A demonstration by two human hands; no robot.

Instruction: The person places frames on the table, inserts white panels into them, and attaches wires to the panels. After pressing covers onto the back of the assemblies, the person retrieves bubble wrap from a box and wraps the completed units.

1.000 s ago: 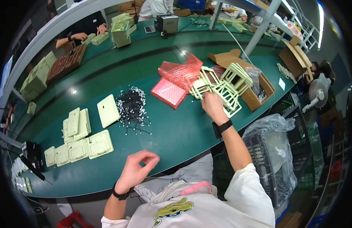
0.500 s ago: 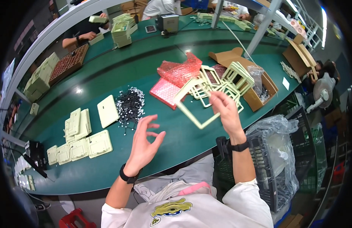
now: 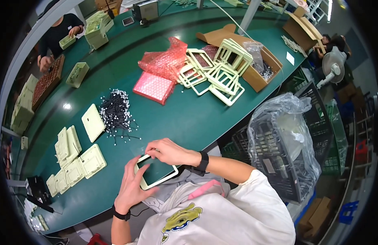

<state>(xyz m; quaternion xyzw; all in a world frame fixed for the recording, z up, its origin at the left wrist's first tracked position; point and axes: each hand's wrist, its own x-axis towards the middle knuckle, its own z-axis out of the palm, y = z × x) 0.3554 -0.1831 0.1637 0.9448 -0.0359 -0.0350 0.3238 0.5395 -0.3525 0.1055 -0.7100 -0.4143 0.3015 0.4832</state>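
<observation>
Head view: both hands grip one pale frame [image 3: 157, 171] at 6 o'clock; left hand [image 3: 132, 188] underneath, right hand [image 3: 168, 152] on top edge, screws [image 3: 115, 114] at 10.

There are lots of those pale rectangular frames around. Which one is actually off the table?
The frame held between both hands, left hand beneath and right hand on top, at the table's near edge. The other frames lie heaped by the cardboard box.
</observation>
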